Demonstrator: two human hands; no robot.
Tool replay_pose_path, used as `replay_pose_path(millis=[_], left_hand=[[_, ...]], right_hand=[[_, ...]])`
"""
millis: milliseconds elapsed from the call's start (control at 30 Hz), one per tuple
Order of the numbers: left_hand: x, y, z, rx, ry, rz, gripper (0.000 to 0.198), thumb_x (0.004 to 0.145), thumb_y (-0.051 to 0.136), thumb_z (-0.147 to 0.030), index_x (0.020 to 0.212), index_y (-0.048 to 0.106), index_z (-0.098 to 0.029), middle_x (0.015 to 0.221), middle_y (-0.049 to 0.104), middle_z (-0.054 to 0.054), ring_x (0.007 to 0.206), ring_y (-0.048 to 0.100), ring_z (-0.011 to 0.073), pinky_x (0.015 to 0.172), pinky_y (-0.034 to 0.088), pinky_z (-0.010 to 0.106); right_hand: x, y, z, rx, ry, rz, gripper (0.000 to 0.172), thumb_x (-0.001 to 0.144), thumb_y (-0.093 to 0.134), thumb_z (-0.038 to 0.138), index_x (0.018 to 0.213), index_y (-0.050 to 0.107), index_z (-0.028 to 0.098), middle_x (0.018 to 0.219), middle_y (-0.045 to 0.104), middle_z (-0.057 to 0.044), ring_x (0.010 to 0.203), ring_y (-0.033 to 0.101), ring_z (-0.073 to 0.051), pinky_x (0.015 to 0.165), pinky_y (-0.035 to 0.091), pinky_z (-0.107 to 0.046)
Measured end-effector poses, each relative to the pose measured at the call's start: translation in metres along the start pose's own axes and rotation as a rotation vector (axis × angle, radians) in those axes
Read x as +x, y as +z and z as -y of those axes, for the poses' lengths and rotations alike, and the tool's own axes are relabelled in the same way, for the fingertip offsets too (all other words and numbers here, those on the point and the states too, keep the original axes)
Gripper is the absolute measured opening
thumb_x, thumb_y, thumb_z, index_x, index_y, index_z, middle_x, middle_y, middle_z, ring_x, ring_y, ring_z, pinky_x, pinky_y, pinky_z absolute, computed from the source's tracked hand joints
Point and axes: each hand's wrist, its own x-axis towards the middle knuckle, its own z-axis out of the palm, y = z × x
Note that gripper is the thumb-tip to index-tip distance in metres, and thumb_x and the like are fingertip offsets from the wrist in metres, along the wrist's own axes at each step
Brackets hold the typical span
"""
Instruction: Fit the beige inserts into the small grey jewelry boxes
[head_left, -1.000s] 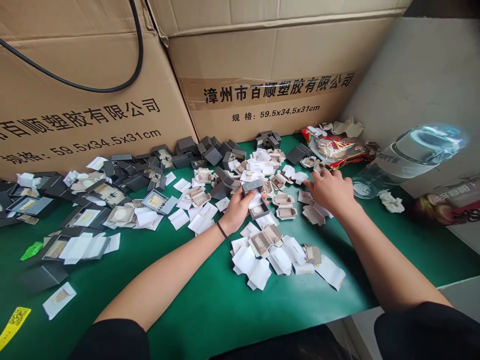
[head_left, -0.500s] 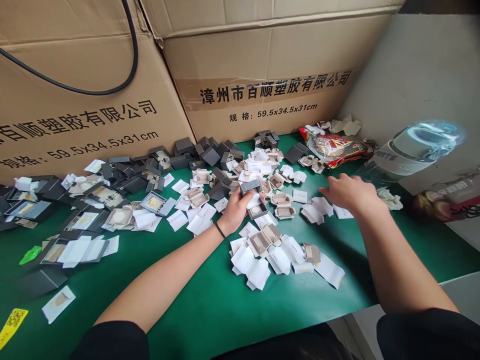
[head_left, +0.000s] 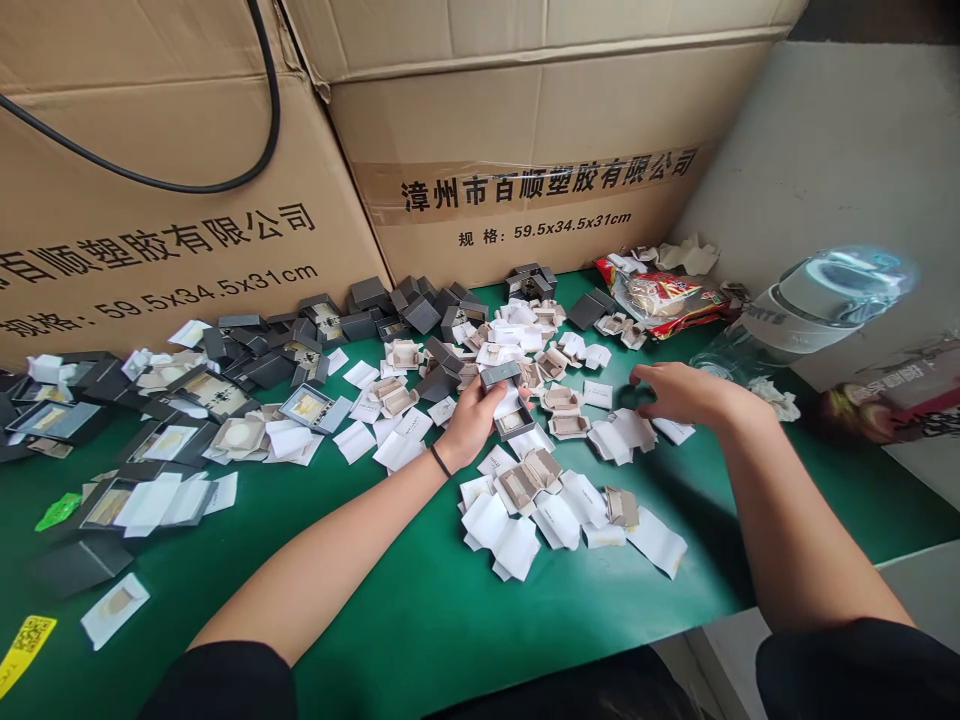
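My left hand (head_left: 472, 420) is closed around a small dark grey gift box (head_left: 501, 376), which stands open with a pale insert showing in its lower half. White folded papers and beige card inserts (head_left: 566, 425) lie around it. To the right, my right hand (head_left: 679, 392) reaches in above the green table, fingers bent and apart, with nothing seen in it. Closest to it are some folded white papers (head_left: 622, 436) and a small white card (head_left: 673, 430). Its lower fingers are partly hidden, so contact with the papers cannot be made out.
Many dark grey boxes (head_left: 274, 365) are heaped at the left and back, before large cardboard cartons (head_left: 525, 150). A red snack bag (head_left: 667, 300), a clear bottle (head_left: 810, 300) and crumpled tissue (head_left: 776, 398) are at the right. A black cable (head_left: 274, 100) hangs at upper left.
My right hand has come down and slightly left, its fingers bending more. The folded papers beside it have shifted a little left. My left hand stays on the gift box.
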Motion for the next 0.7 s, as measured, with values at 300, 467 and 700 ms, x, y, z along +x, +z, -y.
replay_pose_path(millis=[300,467,700], left_hand=[[-0.001,0.002,-0.001,-0.003,-0.001,-0.022,0.029,0.078,0.058,-0.033,0.102,0.053,-0.018,0.094,0.068,0.007,0.085,0.067,0.0231,0.073,0.053,0.036],[0.000,0.002,0.000,-0.009,-0.014,-0.023,0.031,0.077,0.059,-0.033,0.103,0.054,-0.018,0.095,0.069,0.007,0.087,0.067,0.0235,0.075,0.054,0.038],[-0.001,0.002,-0.002,0.006,-0.003,-0.015,0.030,0.077,0.059,-0.033,0.102,0.054,-0.017,0.096,0.069,0.008,0.085,0.067,0.0237,0.072,0.054,0.037]], right_hand=[[-0.003,-0.010,0.003,0.071,-0.120,-0.104,0.034,0.082,0.053,0.017,0.116,0.056,0.018,0.104,0.061,-0.012,0.088,0.058,-0.020,0.072,0.042,-0.027],[0.006,0.003,-0.008,-0.065,-0.001,-0.102,0.041,0.074,0.063,0.022,0.114,0.055,0.021,0.106,0.057,-0.014,0.092,0.057,-0.027,0.066,0.040,-0.031],[0.016,0.006,-0.001,-0.057,0.023,-0.181,0.029,0.080,0.051,0.025,0.109,0.053,0.019,0.104,0.055,-0.013,0.087,0.059,-0.026,0.064,0.041,-0.030]])
